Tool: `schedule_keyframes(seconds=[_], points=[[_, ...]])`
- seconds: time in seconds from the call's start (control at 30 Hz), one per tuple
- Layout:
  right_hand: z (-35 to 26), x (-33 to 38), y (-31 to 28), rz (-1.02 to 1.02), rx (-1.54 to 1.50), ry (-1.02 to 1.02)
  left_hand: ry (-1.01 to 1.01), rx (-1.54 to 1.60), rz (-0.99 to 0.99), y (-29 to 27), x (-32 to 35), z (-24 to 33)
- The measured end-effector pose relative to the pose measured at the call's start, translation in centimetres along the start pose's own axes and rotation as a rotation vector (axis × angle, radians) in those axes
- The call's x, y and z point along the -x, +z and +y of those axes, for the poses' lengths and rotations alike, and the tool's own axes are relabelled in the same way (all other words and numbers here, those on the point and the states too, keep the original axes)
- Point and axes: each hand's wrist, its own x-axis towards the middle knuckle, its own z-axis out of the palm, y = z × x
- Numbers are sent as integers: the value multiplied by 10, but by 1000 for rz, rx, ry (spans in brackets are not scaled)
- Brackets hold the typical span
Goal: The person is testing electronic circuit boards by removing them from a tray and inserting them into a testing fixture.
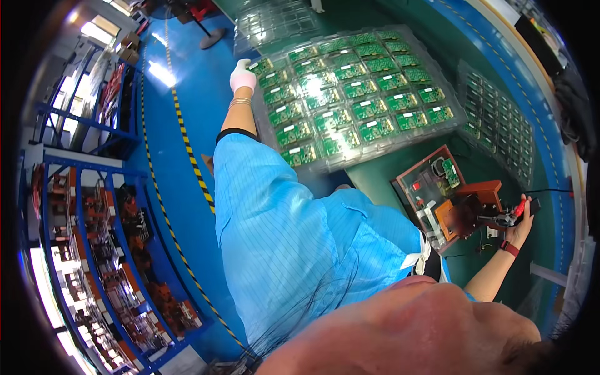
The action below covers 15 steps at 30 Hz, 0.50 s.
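Observation:
My left hand (242, 78), in a pale glove, reaches to the far left corner of a clear plastic tray (459, 103). Its fingers are closed at the edge of a green circuit board (261, 66) in that corner; the fingertips are partly hidden. Rows of similar boards fill the tray. On the right, my bare right hand (519, 230) is closed around the red handle (520, 209) of a metal toggle lever on a test fixture (478, 215). A small dark thing (534, 206) shows beside its fingers. Another green board (450, 173) rests on the fixture's box.
A second tray of boards (497, 125) lies at the right, and a clear tray (275, 28) lies at the far side. The bench top (369, 178) is green. Left of it are a blue floor with striped tape (187, 140) and loaded blue shelves (94, 165).

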Motion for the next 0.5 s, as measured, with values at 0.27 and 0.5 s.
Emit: schedule_keyframes(seconds=[0.27,0.5], points=[[-6,7,4,70,14,9,-38,-244,-108,34,-33,37],[-3,6,5,67,-8,5,129,-192,-29,69,-31,77]])
